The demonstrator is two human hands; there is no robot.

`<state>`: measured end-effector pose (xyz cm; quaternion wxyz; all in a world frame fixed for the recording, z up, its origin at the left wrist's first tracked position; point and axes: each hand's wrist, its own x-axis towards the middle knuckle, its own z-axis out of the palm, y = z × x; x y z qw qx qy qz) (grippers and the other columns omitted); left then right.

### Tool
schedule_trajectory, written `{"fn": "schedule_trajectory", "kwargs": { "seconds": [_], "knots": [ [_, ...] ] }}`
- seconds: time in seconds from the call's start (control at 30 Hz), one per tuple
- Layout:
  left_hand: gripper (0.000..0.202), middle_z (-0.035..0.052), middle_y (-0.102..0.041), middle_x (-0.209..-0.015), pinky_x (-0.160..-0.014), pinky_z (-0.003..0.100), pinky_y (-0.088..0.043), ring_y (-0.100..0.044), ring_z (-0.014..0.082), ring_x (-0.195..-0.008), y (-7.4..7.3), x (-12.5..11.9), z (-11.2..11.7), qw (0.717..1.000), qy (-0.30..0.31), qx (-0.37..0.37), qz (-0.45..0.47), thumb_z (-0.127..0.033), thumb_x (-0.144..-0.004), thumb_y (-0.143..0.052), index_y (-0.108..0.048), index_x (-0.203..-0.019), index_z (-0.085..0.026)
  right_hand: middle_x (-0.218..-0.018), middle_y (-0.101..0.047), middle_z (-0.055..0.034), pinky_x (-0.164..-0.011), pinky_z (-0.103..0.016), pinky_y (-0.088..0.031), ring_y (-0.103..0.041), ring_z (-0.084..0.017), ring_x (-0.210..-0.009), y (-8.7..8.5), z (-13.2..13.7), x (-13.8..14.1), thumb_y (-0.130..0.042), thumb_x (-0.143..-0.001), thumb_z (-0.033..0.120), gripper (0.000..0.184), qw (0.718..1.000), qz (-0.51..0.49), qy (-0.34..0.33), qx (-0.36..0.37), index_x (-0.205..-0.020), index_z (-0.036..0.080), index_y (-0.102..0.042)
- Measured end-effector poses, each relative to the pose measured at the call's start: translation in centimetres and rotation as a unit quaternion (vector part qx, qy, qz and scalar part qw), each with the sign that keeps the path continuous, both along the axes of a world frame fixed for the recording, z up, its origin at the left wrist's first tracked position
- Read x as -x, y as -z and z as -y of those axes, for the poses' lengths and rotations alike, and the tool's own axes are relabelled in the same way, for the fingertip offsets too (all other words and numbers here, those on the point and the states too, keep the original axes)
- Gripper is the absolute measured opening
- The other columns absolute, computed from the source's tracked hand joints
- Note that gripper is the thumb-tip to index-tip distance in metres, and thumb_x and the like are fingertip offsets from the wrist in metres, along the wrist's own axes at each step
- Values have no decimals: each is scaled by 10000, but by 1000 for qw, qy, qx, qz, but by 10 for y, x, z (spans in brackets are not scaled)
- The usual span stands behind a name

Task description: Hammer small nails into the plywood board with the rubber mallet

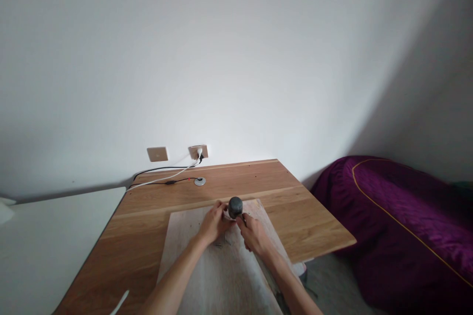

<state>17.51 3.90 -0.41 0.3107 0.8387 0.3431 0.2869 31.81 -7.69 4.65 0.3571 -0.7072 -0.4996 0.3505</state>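
My right hand (252, 234) is wrapped round the handle of a mallet (235, 206) with a dark, rounded head. The mallet head stands just above a pale, worn wooden board (199, 280), between my two hands. My left hand (215, 224) is beside the head on the left, its fingers curled and pinched low over the board. What those fingers hold, if anything, is hidden behind the hand and the mallet. Small dark marks or bits lie on the board near my left wrist, too small to name.
The board lies on a wooden table (314, 221) against a white wall. Cables (170, 175) run from a wall socket (198, 152) to the left, past a round silver grommet (200, 181). A white surface (55, 246) adjoins at left. Purple fabric (373, 221) covers something bulky at right.
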Motion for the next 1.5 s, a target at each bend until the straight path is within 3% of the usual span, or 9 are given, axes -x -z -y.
{"fn": "schedule_trajectory", "kwargs": {
  "seconds": [0.13, 0.23, 0.63, 0.83, 1.0, 1.1, 1.27, 1.4, 1.5],
  "knots": [
    [81, 36, -655, -892, -706, 266, -438, -602, 161, -751, -2, 1, -1, 999, 11, 9, 33, -179, -841, -670, -722, -901, -162, -559, -541, 28, -365, -215, -369, -574, -152, -394, -5, 3, -3, -329, -1006, 463, 331, 1000, -1, 25, -2, -884, 222, -519],
    [94, 39, -666, -834, -701, 272, -429, -609, 171, -752, -2, 2, -2, 998, 20, 16, 50, -204, -862, -654, -731, -842, -154, -544, -536, 26, -369, -218, -360, -576, -156, -400, -8, 5, -5, -328, -1005, 442, 319, 999, 11, 31, 8, -870, 221, -516],
    [139, 34, -722, -882, -736, 276, -462, -656, 183, -800, -5, 1, 0, 999, 29, 24, 35, -149, -815, -615, -751, -835, -169, -517, -518, 32, -375, -218, -353, -563, -152, -385, -13, 3, -1, -326, -1006, 431, 326, 999, 7, 35, 7, -871, 214, -529],
    [111, 36, -691, -929, -767, 284, -463, -643, 181, -812, -6, -2, 0, 1000, 19, 15, 0, -193, -847, -617, -721, -884, -187, -566, -563, 27, -397, -227, -390, -569, -151, -406, -11, 3, -1, -342, -1003, 490, 375, 999, -4, 23, -36, -955, 196, -568],
    [405, 34, -587, -1071, -747, 278, -465, -583, 157, -809, 0, 1, 2, 1000, -3, 1, 26, -185, -720, -723, -625, -1113, -193, -562, -571, 23, -391, -211, -378, -561, -138, -389, -8, -2, 1, -360, -1006, 425, 344, 1000, 3, 11, 1, -966, 177, -595],
    [458, 39, -569, -1075, -756, 293, -480, -571, 162, -819, 0, 2, 2, 998, -2, -2, 66, -205, -693, -731, -578, -1124, -180, -547, -553, 24, -363, -206, -340, -540, -131, -360, -6, -4, 1, -367, -1002, 375, 304, 1000, 8, 9, 22, -914, 181, -584],
    [156, 28, -627, -899, -737, 302, -476, -580, 176, -768, -8, 4, 1, 995, -14, 18, 94, -306, -849, -597, -582, -950, -188, -571, -554, 23, -378, -203, -372, -569, -137, -395, -1, 8, -5, -334, -1029, 433, 338, 1000, 5, 22, 7, -885, 209, -542],
    [107, 18, -658, -785, -697, 274, -449, -597, 166, -718, -20, 22, 5, 998, 34, 14, 44, -191, -847, -516, -619, -877, -186, -533, -509, 51, -366, -192, -332, -546, -122, -373, 8, 30, -10, -352, -1037, 434, 315, 1000, 12, 12, 13, -857, 229, -510],
    [189, 35, -705, -892, -761, 281, -460, -644, 187, -829, -30, 46, 13, 991, 108, -48, -57, -104, -787, -554, -663, -913, -193, -513, -492, 66, -379, -192, -317, -522, -115, -376, 15, 44, -10, -344, -1049, 430, 314, 999, 24, -1, 22, -870, 234, -512]
  ]
}}
